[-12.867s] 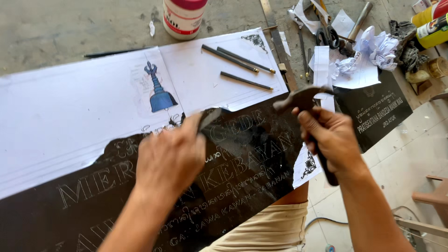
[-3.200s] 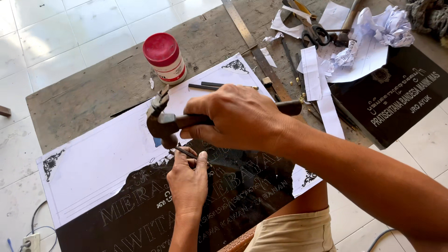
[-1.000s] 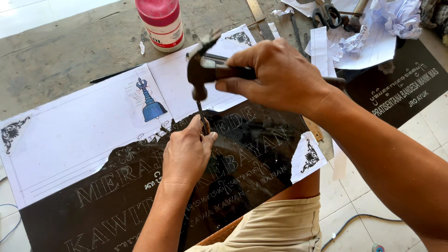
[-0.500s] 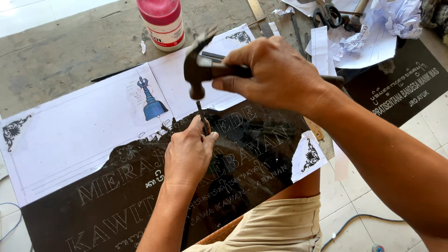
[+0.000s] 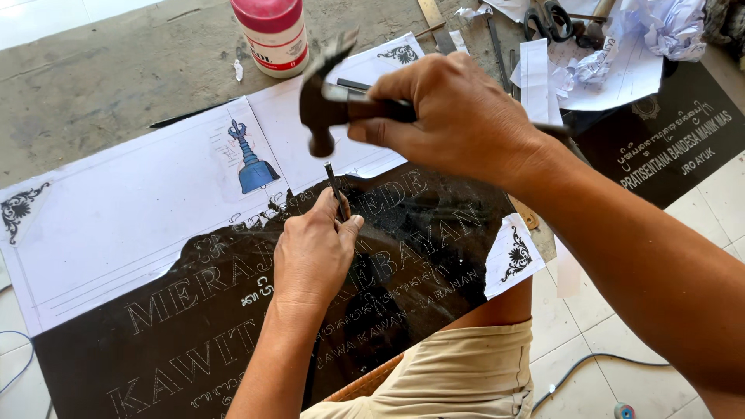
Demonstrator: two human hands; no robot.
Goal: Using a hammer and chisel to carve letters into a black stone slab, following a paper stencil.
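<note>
Two hands work over a dark stone slab (image 5: 194,341) lying flat on the counter (image 5: 101,85) — polished black, its pale chiselled letters rough-edged against the gloss. White paper (image 5: 116,225), printed with a blue bell-shaped figure and black scrollwork, covers the slab's upper part with a torn, ragged edge. The left hand (image 5: 314,252) rests on the stone, fingers pinched around a thin metal chisel (image 5: 335,188) standing nearly upright. The right hand (image 5: 458,116) is wrapped tight around a hammer (image 5: 326,105) — dull brown steel head, claw up — poised just above the chisel's top. Beyond stands a white plastic jar (image 5: 273,35) with a red lid
</note>
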